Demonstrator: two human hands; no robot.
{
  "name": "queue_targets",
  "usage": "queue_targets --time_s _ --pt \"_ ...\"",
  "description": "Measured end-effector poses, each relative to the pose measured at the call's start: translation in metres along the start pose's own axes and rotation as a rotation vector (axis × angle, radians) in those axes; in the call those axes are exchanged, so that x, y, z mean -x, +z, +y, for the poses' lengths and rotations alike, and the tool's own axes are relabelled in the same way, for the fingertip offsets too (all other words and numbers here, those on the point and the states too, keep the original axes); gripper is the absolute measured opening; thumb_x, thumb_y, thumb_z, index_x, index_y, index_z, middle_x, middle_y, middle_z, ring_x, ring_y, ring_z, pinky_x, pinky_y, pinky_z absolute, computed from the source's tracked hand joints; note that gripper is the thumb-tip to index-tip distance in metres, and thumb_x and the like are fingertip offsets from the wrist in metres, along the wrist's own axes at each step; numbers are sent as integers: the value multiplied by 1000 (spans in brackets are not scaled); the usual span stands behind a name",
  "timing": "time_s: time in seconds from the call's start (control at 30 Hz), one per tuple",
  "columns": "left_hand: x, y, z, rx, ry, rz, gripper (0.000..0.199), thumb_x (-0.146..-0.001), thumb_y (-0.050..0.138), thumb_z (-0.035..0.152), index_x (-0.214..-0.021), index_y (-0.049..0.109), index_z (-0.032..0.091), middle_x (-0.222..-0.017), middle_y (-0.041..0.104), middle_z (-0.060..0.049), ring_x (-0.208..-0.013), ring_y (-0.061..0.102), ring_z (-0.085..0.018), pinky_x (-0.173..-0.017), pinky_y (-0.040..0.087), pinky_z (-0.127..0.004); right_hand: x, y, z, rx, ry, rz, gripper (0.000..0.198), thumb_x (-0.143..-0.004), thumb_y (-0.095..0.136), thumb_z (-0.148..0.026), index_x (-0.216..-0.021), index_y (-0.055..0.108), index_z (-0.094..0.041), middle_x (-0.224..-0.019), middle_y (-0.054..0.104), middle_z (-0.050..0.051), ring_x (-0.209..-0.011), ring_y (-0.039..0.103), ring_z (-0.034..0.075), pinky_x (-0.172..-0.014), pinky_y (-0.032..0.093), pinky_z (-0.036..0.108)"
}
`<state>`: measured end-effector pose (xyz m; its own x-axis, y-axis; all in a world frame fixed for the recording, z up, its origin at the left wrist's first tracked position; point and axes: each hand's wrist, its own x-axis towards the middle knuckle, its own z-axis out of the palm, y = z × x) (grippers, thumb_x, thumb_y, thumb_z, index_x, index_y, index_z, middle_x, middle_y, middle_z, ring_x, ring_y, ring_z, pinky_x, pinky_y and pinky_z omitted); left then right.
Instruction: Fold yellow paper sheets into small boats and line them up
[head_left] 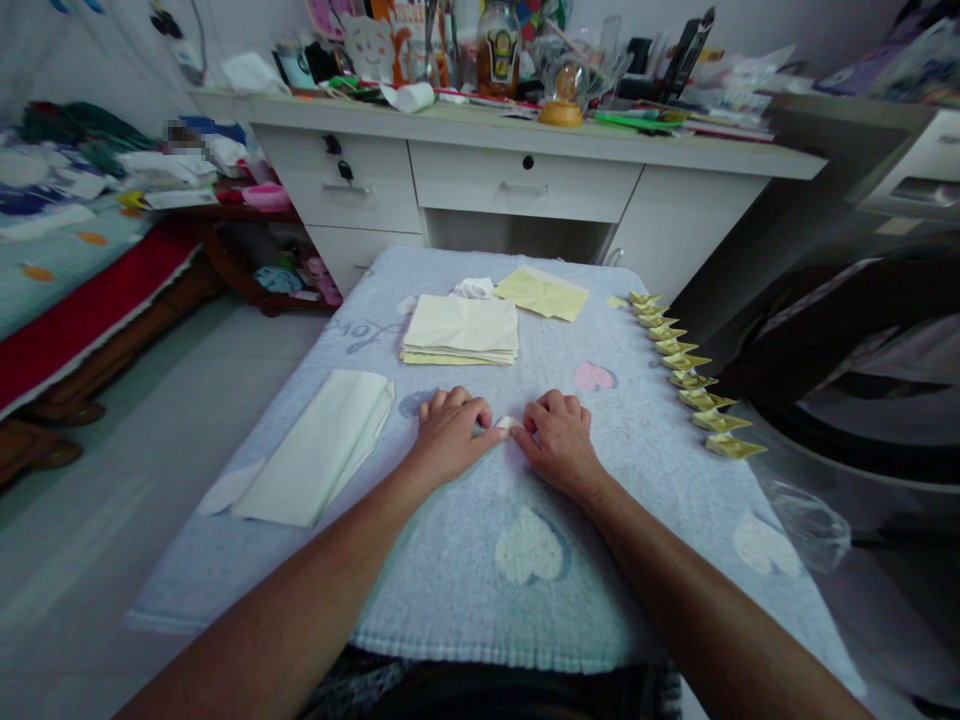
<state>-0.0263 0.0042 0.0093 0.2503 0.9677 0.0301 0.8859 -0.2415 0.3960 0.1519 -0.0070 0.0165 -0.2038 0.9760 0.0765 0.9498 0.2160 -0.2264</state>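
A small whitish piece of folded paper [508, 423] lies low over the cloth, mostly covered by my fingers. My left hand [452, 432] is closed with its thumb pressed on the paper's left end. From the other side, my right hand [559, 437] pinches it with curled fingers, the two thumbs almost meeting. Beyond them sits a stack of cream and yellow paper sheets [461, 328]. Behind its right corner lies a creased yellow sheet [541, 292]. Several folded yellow paper boats [686, 361] stand in a row along the table's right edge.
A folded pale green-white paper pad [319, 445] lies left of my left arm. A blue cloth with hearts [450, 600] covers the table. Behind stands a white desk [517, 185] crowded with a jar [499, 50] and other items. A washing machine [862, 330] is at right, a bed [75, 260] at left.
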Motion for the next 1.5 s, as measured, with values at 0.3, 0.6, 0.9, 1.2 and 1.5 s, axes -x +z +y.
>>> queue_targets --time_s 0.3,0.6,0.9,1.2,1.5 --pt "-1 9 6 122 209 83 30 -83 63 27 -112 64 32 -107 56 -2 -102 45 -23 -89 33 -38 -3 3 7 12 4 -65 21 -91 47 -36 -92 64 -22 -105 54 8 -99 44 25 -80 33 37" --pt "-3 9 2 147 209 22 25 -88 55 27 -105 71 34 -102 61 -2 -98 48 -22 -87 35 -38 0 2 12 -50 47 -22 16 -87 54 -36 -93 61 -23 -109 51 8 -98 44 25 -82 33 38" --pt "-2 8 6 135 174 9 24 -86 57 27 -105 71 32 -104 60 -3 -100 48 -22 -89 35 -37 2 5 7 9 0 97 42 -86 46 -55 -99 54 -16 -109 51 13 -98 42 28 -87 31 43" --pt "-1 8 5 150 175 -5 26 -86 55 24 -106 70 32 -106 59 -3 -103 47 -22 -91 35 -37 1 5 5 -15 -10 68 45 -86 48 -55 -112 51 -18 -120 50 12 -107 41 29 -93 28 44" --pt "-2 6 5 145 170 -30 29 -85 54 23 -108 70 33 -106 58 -3 -103 47 -22 -91 35 -38 -4 7 19 -130 4 -8 36 -84 52 -30 -119 48 -22 -126 50 9 -113 41 25 -98 28 41"
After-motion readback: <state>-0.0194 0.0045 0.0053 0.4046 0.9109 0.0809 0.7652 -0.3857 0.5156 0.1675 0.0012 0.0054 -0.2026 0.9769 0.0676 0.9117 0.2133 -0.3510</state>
